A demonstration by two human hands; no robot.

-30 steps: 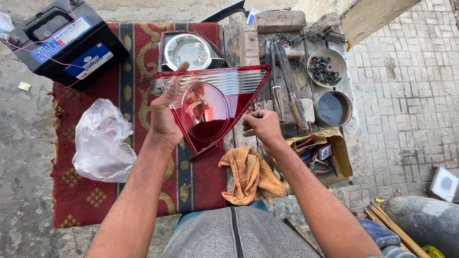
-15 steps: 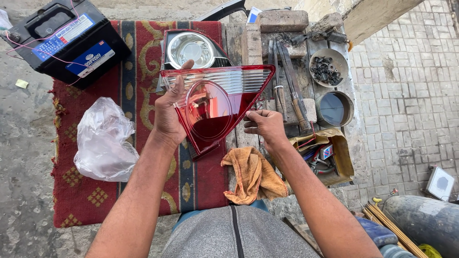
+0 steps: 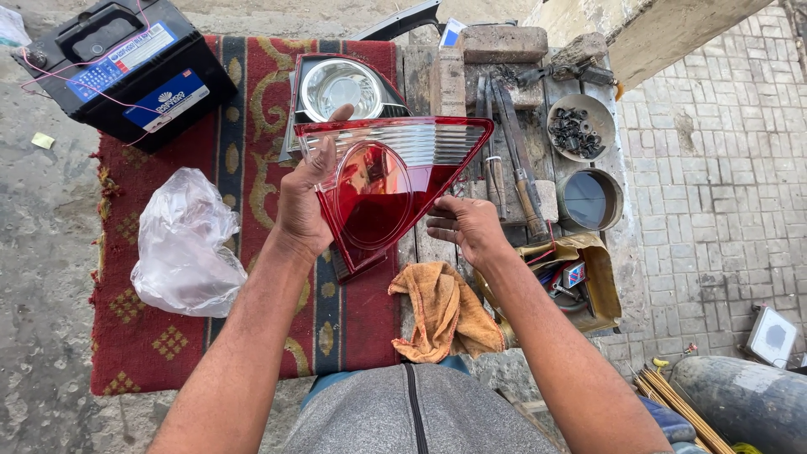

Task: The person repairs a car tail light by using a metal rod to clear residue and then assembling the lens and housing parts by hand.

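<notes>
**Kid:** What is the left hand holding?

**Helper:** It is holding a red and clear plastic tail-light cover shaped like a triangle. The fingers are wrapped around its left edge, with one fingertip poking up over the top.

**Kid:** And the right hand?

**Helper:** It touches the lower right edge of the cover. The fingers are bent a little and press on the rim, but I cannot tell if they really pinch it.

**Kid:** What does the cover look like?

**Helper:** The top strip is clear with thin lines. The rest is shiny red, with a round ring shape in the middle. It comes to a point at the bottom.

**Kid:** Where is it?

**Helper:** It is held up over a red patterned rug. Right behind it lies the shiny silver lamp housing with a round bowl. An orange rag lies below the right hand. A crumpled clear plastic bag sits to the left. A black car battery is at the top left. Old metal tools lie on the right.
</notes>
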